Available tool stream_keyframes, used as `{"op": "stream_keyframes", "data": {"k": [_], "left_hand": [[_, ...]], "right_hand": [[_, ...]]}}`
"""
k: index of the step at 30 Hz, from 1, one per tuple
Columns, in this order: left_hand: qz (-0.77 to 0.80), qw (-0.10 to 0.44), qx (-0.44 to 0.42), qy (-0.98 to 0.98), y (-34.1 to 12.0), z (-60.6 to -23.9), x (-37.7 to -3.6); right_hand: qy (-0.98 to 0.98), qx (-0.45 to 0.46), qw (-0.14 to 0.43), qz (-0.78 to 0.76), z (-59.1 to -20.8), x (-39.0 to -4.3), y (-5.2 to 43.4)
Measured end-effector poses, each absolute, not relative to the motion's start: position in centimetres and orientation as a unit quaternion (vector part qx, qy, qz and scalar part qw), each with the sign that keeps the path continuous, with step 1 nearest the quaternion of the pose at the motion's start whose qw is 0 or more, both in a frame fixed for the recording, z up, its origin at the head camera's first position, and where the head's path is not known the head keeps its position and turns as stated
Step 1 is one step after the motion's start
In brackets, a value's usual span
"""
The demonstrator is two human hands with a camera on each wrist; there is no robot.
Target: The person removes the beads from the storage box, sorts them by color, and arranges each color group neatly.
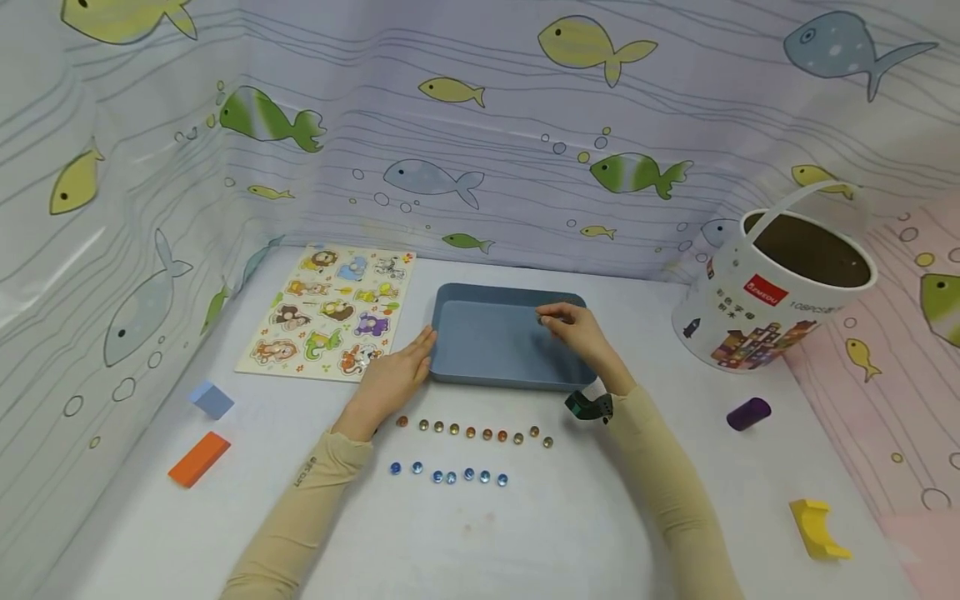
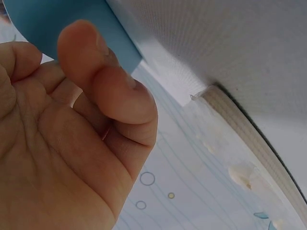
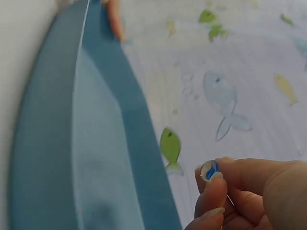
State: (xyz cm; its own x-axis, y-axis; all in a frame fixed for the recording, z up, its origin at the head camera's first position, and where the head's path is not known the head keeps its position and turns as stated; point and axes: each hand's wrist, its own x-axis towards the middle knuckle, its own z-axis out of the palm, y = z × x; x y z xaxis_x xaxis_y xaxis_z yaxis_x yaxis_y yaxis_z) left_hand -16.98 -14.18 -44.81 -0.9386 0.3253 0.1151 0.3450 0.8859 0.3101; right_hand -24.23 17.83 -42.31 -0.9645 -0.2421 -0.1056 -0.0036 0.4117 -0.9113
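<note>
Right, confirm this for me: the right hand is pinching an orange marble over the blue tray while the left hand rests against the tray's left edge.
One detail is wrong: the marble pinched by the right hand is blue and clear, not orange, as the right wrist view shows. The rest holds: it is over the blue tray, and the left hand rests against its left edge.

The head camera looks forward and down from above the blue tray [image 1: 510, 346], taking in the whole tabletop [image 1: 525, 517]. The left wrist camera sits very near the tray's [image 2: 57, 24] left rim, facing upward. The right wrist camera hovers close over the tray [image 3: 96, 143], facing its far wall.
</note>
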Motion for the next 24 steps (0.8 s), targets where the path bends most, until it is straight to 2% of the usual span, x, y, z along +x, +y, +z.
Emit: {"op": "stream_keyframes", "data": {"k": [14, 20, 24], "left_hand": [[-0.16, 0.039, -0.179, -0.97, -14.2, -44.6, -16.9], [-0.158, 0.037, -0.179, -0.97, -14.1, -44.6, -16.9], [-0.16, 0.034, -0.178, -0.97, -14.1, -44.6, -16.9]], "right_hand": [[0.805, -0.096, 0.113, -0.575, -41.9, -16.6, 19.2], [0.81, -0.129, 0.137, -0.556, -42.7, -13.1, 18.9], [0.799, -0.146, 0.174, -0.557, -43.7, -10.7, 18.1]]}}
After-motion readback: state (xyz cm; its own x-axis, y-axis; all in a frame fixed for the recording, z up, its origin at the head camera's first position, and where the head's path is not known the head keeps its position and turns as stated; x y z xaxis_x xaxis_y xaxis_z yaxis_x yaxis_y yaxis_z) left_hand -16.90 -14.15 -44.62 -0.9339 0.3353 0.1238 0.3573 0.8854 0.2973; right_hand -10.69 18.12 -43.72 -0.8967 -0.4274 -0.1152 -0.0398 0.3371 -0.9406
